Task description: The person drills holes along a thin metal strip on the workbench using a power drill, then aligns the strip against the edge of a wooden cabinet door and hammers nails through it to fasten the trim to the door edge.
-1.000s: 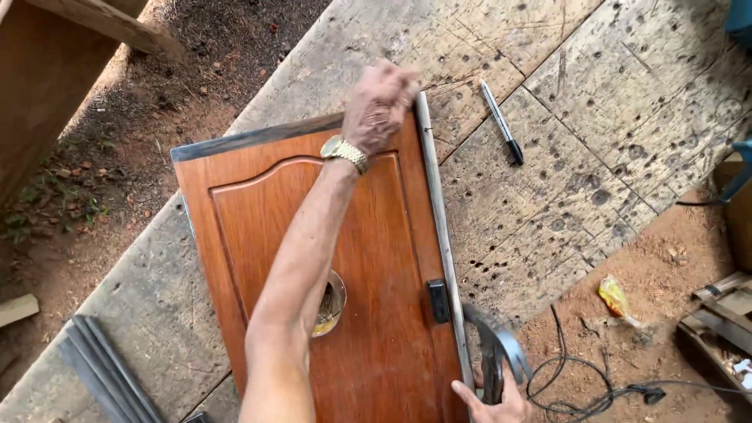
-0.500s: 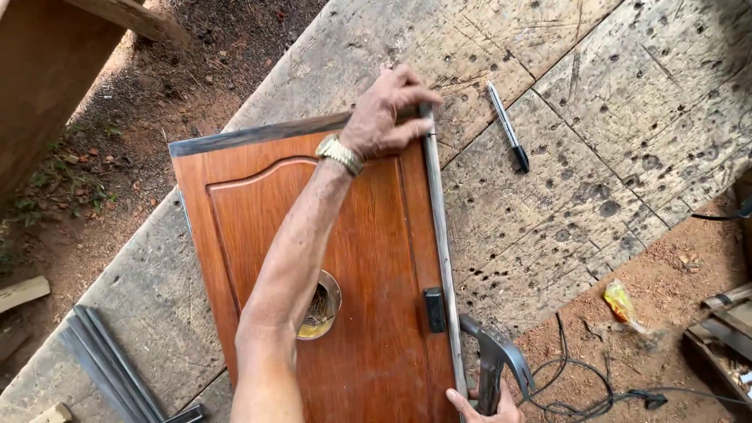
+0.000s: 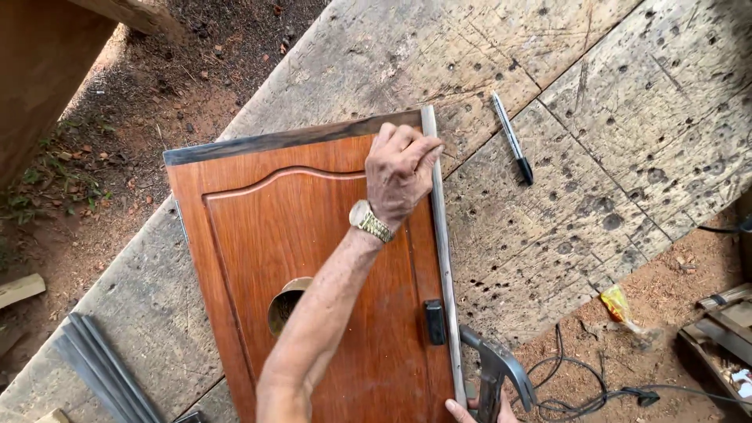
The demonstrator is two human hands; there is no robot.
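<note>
Hands (image 3: 401, 171) on door (image 3: 313, 258) (hammer (image 3: 495, 374) low)

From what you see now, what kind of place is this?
Probably an outdoor carpentry spot: a worn, pitted workbench stands over bare dirt, a wooden door lies on it, and the right hand holds a hammer.

A black pen (image 3: 513, 149) lies on the pitted workbench (image 3: 627, 102), grey metal strips (image 3: 106, 368) at its edge.

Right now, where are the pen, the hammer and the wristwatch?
pen (image 3: 512, 139), head view, middle of its barrel.
hammer (image 3: 501, 366), head view, on its metal head.
wristwatch (image 3: 370, 222), head view, on its band at the wrist.
</note>
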